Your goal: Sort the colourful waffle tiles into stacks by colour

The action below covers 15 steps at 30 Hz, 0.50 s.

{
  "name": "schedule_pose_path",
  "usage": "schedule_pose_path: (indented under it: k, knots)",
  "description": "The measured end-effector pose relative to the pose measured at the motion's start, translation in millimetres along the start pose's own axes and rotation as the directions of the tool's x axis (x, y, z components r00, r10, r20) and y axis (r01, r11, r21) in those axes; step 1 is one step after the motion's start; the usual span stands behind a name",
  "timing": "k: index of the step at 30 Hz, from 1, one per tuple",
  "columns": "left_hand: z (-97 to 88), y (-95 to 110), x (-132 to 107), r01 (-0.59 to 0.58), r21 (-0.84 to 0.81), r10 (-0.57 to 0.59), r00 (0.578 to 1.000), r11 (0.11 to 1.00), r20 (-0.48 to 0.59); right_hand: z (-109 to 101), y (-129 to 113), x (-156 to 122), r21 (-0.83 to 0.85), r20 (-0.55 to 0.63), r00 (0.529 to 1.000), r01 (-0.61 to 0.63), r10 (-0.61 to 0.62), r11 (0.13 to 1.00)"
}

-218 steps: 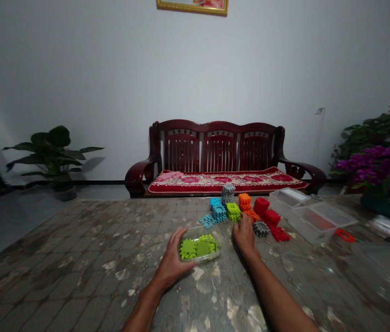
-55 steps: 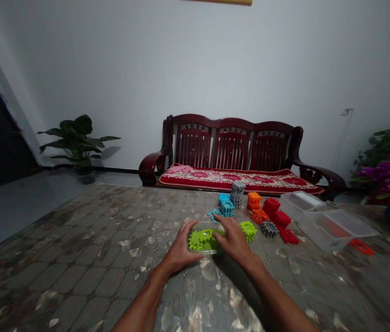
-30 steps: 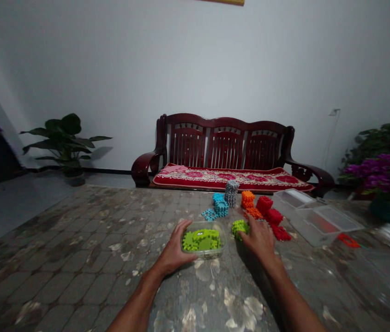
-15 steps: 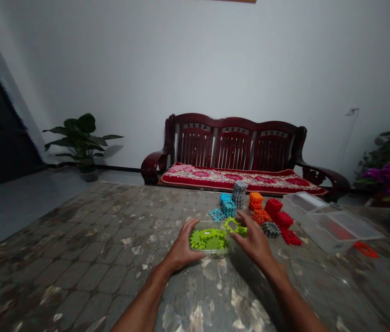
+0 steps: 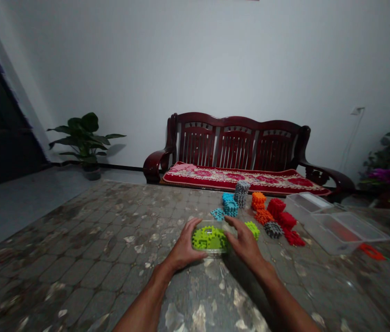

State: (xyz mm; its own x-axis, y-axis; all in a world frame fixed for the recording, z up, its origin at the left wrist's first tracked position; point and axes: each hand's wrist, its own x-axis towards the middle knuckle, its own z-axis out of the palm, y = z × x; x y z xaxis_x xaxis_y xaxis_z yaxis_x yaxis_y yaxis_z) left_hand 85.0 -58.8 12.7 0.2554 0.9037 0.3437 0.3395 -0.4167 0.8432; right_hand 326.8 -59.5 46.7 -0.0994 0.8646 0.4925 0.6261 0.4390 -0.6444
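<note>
A small clear plastic tub (image 5: pixel 210 250) filled with lime-green toothed blocks (image 5: pixel 207 238) sits on the mottled table (image 5: pixel 111 258). My left hand (image 5: pixel 183 247) cups the tub's left side, fingers curled against its wall. My right hand (image 5: pixel 243 242) rests over the tub's right edge, fingers bent down onto the green blocks inside. One more green block (image 5: pixel 253 228) lies on the table just right of that hand.
Behind the tub stand stacks of blue (image 5: pixel 230 205), grey (image 5: pixel 241 192), orange (image 5: pixel 259 203) and red blocks (image 5: pixel 278 208), with a loose grey piece (image 5: pixel 273 229). Clear lidded boxes (image 5: pixel 340 227) lie to the right. A wooden bench (image 5: pixel 241 154) stands beyond the table.
My right hand fetched a green piece from the pile on the right and has brought it over the tub, now pressing down inside it. The left hand has stayed on the tub.
</note>
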Motion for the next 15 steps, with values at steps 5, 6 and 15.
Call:
schedule_pose_path:
  k: [5, 6, 15]
  knots:
    - [-1.0, 2.2, 0.4, 0.018, 0.005, -0.018, 1.0, 1.0, 0.005, -41.0, 41.8, 11.6, -0.093, -0.069, 0.984, -0.17, 0.164, 0.981]
    - [-1.0, 2.0, 0.5, 0.021, 0.008, -0.021, 1.0, 1.0, 0.007, -48.8, 48.8, 12.2, -0.142, -0.064, 0.978, -0.208, 0.201, 0.968]
    - [-0.6, -1.5, 0.6, 0.022, 0.026, -0.022, 1.0, 0.999, 0.007, -71.8, 38.7, 1.7, -0.666, -0.039, 0.91, -0.331, 0.412, 0.668]
